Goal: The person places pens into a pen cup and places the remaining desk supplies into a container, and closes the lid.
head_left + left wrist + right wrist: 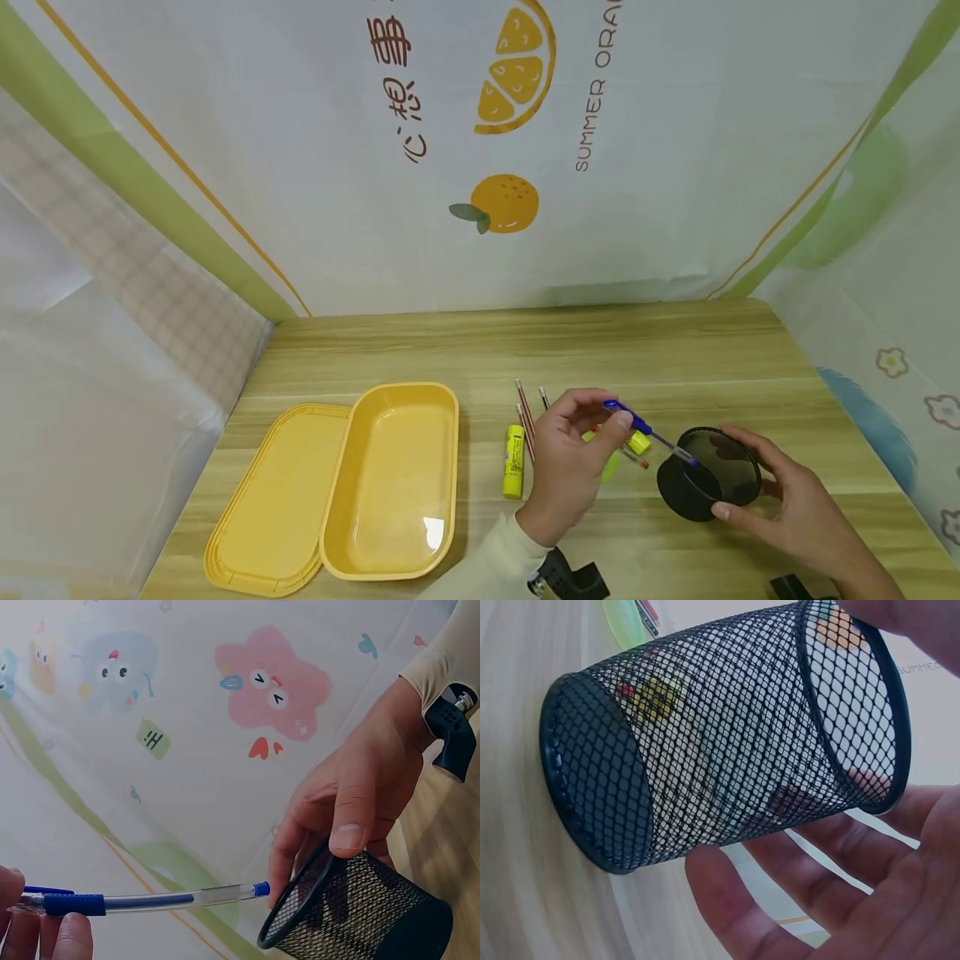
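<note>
Between the thumb and fingers of my left hand (570, 467) is a ballpoint pen (150, 901) with a clear barrel and a blue grip. Its blue end plug points at the mouth of a black mesh pen cup (727, 735); in the head view the pen's end overlaps the cup's opening. My right hand (798, 504) grips the cup near its rim, thumb on one side and fingers round the other. The cup is tilted, its mouth turned toward the pen. Through the mesh, the right wrist view shows no pen inside.
An open yellow box (390, 483) stands left of my hands, partly over its yellow lid (273, 500). Near my left hand lie a yellow glue stick (513, 462), several pencils (525, 408) and a green item (610, 468) partly hidden by the hand. A printed cloth (337, 233) hangs behind the table.
</note>
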Available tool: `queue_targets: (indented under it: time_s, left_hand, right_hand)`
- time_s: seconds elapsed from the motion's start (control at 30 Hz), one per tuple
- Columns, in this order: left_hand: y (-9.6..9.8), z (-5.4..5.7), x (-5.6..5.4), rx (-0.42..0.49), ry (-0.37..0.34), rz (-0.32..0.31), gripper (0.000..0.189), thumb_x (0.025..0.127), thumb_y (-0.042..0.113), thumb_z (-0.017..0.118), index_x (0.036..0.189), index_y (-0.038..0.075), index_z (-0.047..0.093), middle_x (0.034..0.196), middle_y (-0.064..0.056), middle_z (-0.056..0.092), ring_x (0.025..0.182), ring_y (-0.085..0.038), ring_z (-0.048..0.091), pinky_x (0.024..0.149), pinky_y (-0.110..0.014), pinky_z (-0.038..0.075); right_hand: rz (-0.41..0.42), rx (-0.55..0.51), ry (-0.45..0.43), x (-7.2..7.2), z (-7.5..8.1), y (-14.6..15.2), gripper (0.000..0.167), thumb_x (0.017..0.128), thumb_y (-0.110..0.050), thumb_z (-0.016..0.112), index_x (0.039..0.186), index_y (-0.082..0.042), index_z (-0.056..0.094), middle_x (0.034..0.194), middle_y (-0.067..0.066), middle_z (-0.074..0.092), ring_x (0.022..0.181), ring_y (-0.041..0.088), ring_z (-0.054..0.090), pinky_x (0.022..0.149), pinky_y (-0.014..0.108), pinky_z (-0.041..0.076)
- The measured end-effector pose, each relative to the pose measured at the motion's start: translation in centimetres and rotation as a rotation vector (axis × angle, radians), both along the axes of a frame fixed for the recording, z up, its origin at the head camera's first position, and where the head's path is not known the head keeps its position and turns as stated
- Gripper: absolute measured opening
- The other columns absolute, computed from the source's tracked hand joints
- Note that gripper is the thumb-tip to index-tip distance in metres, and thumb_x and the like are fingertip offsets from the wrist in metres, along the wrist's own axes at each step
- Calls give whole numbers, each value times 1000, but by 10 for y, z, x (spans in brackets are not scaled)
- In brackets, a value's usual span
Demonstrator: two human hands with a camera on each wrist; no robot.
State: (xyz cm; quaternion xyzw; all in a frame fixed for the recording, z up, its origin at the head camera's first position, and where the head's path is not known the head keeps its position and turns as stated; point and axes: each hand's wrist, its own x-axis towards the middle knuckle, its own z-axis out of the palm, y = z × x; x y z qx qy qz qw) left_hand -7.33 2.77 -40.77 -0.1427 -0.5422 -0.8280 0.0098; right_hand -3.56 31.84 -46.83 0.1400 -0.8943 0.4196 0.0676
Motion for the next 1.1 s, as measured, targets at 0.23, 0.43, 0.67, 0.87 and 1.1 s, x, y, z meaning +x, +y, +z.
queue_targets:
  time_s: [0.23,0.43,0.67,0.87,1.1]
  left_hand:
    - [23,-9,-7,-7,-32,-45,23,97,1,73,118,-6,68,112,-37,66,95,-3,71,82,-21,62]
    - [34,-20,-10,-111,-24,-40,20,96,9,78,116,4,74,108,-23,73,93,0,71,67,-16,58]
    - [41,-29,-11,-221,-55,-44,20,94,14,81,114,14,78,108,-6,78,96,1,71,72,-15,56]
    - [46,-33,-8,-293,-52,-67,20,95,16,81,115,15,79,109,-2,79,95,4,70,83,-19,59]
    - [51,-37,-6,-359,-15,-91,21,95,15,80,116,12,79,108,-4,80,93,5,70,86,-19,59]
  right_hand:
    - [11,-25,-14,-1,2,0,93,78,0,91,158,-9,44,142,-23,53,120,-13,56,78,16,59]
    - [-4,-4,-40,-2,3,2,90,80,-2,91,157,-9,45,141,-25,52,119,-14,55,79,16,58]
    - [-4,-6,-52,-6,-1,5,90,79,-2,91,156,-8,45,141,-27,51,118,-14,54,75,19,58]
    - [-2,14,-64,-7,-1,5,89,80,-4,91,157,-9,45,142,-30,49,118,-15,52,75,19,57]
    - [3,20,-80,-7,0,8,88,82,-5,90,157,-9,44,141,-32,47,115,-14,54,74,21,57]
